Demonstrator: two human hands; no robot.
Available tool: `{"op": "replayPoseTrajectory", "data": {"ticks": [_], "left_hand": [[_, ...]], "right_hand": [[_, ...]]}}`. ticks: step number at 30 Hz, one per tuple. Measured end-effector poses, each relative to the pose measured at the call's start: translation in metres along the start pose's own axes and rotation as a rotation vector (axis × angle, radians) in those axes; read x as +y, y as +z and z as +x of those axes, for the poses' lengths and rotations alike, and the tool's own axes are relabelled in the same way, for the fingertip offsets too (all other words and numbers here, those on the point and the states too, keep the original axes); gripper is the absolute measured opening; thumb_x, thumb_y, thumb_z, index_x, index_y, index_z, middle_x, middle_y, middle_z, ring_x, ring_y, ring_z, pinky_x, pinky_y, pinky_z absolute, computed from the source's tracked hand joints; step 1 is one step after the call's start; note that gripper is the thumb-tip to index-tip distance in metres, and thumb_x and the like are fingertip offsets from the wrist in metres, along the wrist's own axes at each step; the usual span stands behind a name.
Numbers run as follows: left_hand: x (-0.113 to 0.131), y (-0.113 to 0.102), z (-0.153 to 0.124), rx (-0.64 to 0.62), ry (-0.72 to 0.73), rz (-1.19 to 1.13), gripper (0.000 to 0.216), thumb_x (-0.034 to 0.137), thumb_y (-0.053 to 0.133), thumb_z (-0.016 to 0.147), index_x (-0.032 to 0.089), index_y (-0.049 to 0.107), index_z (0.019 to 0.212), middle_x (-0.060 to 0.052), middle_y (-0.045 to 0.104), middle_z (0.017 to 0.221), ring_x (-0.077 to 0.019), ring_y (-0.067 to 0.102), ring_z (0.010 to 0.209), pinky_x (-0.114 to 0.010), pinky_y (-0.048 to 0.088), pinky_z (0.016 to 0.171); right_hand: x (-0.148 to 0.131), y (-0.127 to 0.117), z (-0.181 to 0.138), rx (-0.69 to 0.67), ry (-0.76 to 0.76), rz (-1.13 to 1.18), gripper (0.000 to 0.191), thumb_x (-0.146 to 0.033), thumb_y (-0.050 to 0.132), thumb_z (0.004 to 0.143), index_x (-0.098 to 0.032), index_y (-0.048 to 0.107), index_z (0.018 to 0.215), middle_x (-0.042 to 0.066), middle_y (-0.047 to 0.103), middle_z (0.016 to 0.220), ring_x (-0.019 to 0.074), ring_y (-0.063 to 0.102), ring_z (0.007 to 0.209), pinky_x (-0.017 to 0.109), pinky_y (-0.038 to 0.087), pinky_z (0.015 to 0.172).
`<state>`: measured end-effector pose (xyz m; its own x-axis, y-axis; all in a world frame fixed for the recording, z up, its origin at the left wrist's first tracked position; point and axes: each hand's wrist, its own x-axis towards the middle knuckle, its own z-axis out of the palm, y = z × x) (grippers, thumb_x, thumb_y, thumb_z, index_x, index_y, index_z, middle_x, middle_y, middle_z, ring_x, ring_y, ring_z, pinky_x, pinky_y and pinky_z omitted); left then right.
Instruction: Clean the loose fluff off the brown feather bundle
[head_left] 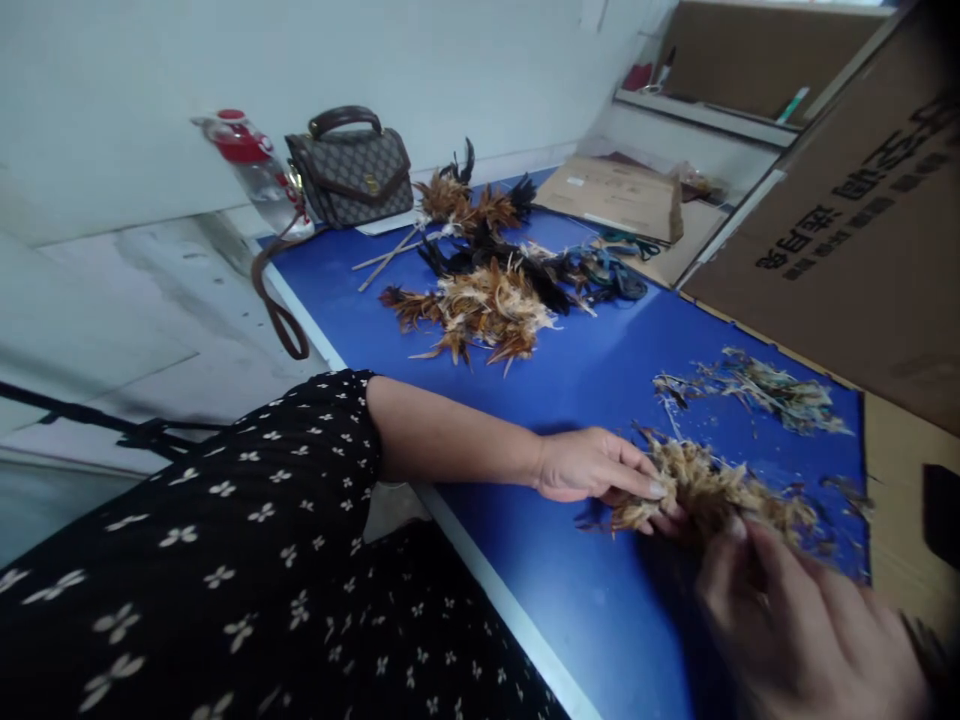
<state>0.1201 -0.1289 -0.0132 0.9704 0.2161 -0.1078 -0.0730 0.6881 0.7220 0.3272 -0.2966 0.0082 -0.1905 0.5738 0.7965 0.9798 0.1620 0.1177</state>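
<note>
Where wall meets blue table (600, 380) (feathers (480, 300) strewn).

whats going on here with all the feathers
A person in a black flowered dress is working at a blue table. Both hands are on a tan bundle of feathers near the table's right end: the left hand pinches one end with its fingers, and the right hand touches the other end. A bigger pile of brown and black feathers lies farther back, with loose scraps nearby and a handbag and bottle at the far end.
</note>
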Motion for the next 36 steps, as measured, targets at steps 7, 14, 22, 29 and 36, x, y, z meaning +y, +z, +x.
{"op": "replayPoseTrajectory", "data": {"ticks": [7,14,22,29,36], "left_hand": [[-0.001,-0.006,0.009,0.099,0.035,-0.111,0.015,0.017,0.088,0.077,0.01,0.08,0.088,-0.005,0.078,0.087,-0.0103,0.072,0.086,-0.025,0.051,0.1],[0.002,-0.011,0.007,0.084,0.017,-0.103,0.023,0.02,0.092,0.073,0.011,0.08,0.091,-0.006,0.079,0.09,-0.0122,0.072,0.083,-0.031,0.054,0.1],[-0.001,-0.012,0.005,0.037,-0.016,-0.024,0.027,0.026,0.093,0.073,0.01,0.08,0.089,-0.007,0.078,0.085,-0.0127,0.072,0.075,-0.029,0.058,0.084],[-0.007,-0.013,0.005,0.057,0.019,0.069,0.026,0.028,0.094,0.073,0.011,0.079,0.086,-0.006,0.077,0.081,-0.0102,0.07,0.074,-0.025,0.058,0.077],[-0.003,-0.019,0.006,-0.125,-0.11,0.032,0.042,0.039,0.098,0.068,0.01,0.079,0.092,-0.015,0.079,0.085,-0.0205,0.076,0.075,-0.04,0.065,0.081]], "right_hand": [[-0.036,0.017,0.027,-0.114,-0.307,0.118,0.05,-0.009,0.091,0.077,-0.011,0.07,0.123,0.003,0.075,0.078,0.0147,0.06,0.066,0.032,0.048,0.07],[-0.017,0.013,0.003,-0.031,0.058,0.188,0.06,-0.012,0.088,0.075,-0.021,0.072,0.132,0.012,0.076,0.115,0.0242,0.072,0.087,0.038,0.058,0.081],[-0.007,0.02,0.001,-0.197,0.171,0.057,0.056,-0.038,0.078,0.085,-0.02,0.071,0.138,0.015,0.07,0.13,0.0294,0.072,0.097,0.037,0.054,0.072],[0.007,0.026,-0.006,-0.245,0.066,0.151,0.03,-0.033,0.079,0.088,-0.022,0.079,0.116,0.009,0.074,0.111,0.0224,0.067,0.091,0.036,0.052,0.08],[0.003,0.026,-0.001,-0.353,-0.059,0.008,0.027,-0.034,0.068,0.099,-0.027,0.078,0.123,0.007,0.078,0.112,0.0187,0.065,0.084,0.034,0.041,0.072]]}}
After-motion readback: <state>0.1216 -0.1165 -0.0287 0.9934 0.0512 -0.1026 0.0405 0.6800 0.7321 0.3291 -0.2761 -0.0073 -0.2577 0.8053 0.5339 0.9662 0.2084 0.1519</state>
